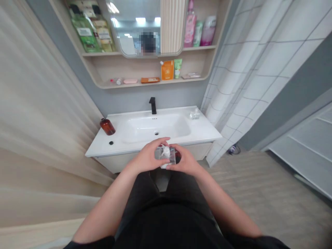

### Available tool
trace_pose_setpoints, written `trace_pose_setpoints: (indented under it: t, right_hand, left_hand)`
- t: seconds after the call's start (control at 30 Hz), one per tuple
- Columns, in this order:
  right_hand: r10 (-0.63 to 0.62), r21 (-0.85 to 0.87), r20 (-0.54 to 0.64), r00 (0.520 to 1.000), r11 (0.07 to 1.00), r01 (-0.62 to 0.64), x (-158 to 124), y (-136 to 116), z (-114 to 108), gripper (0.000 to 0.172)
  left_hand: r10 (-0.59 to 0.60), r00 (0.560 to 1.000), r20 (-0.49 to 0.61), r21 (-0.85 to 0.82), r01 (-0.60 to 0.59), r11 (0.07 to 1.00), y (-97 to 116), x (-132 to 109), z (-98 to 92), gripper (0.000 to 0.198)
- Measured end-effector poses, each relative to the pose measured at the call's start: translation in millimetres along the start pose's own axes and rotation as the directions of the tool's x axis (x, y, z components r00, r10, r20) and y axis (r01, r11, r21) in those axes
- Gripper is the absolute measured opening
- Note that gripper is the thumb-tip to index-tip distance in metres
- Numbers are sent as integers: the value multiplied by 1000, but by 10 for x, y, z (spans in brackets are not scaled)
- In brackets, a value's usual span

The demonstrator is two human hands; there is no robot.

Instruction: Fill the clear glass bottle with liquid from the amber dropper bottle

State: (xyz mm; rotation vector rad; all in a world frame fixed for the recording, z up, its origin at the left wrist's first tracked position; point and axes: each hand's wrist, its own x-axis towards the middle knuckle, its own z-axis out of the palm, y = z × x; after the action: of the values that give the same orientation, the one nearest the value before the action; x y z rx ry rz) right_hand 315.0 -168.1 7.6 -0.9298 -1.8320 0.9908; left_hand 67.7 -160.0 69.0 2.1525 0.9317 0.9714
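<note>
A clear, box-like container (172, 156) with something white inside or on top is held in front of the sink's front edge. My left hand (149, 155) grips its left side, thumb and fingers wrapped round it. On the other side my right hand (185, 160) holds it too, with a dark red-brown patch showing between the fingers. Exactly what the white part is cannot be made out. Both hands are above my lap, close together.
Behind the hands is a white sink (166, 128) with a black faucet (153, 105). A brown bottle (107, 127) stands at its left, a small clear item (195, 114) at its right. Above hangs a shelf (103, 84) with toiletries. Curtains (233, 76) flank the sink.
</note>
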Motion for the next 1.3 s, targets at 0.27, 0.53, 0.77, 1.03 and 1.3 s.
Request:
trace_pose_setpoints:
  t: [0.27, 0.53, 0.77, 1.03, 1.3]
  right_hand:
    - [-9, -12, -9, 1000, 1000, 8, -35, -49, -8, 86]
    - [-10, 118, 93, 996, 993, -1, -47, 81, 0, 96]
    - [5, 0, -49, 999, 1000, -5, -88, 112, 55, 92]
    - [-5, -155, -144, 990, 988, -18, -65, 100, 129, 89]
    - [60, 10, -1, 998, 998, -60, 80, 432, 10, 92]
  left_hand:
    - [-33, 997, -64, -69, 28, 997, -6, -27, 99, 64]
    - [-111, 993, 40, -364, 118, 924, -112, -33, 148, 61]
    - [-181, 980, -84, -315, 146, 938, -190, -24, 201, 53]
    - [-234, 961, -147, -209, 201, 957, -177, -6, 250, 53]
    - [-267, 963, -44, -294, 243, 925, -483, 132, 401, 61]
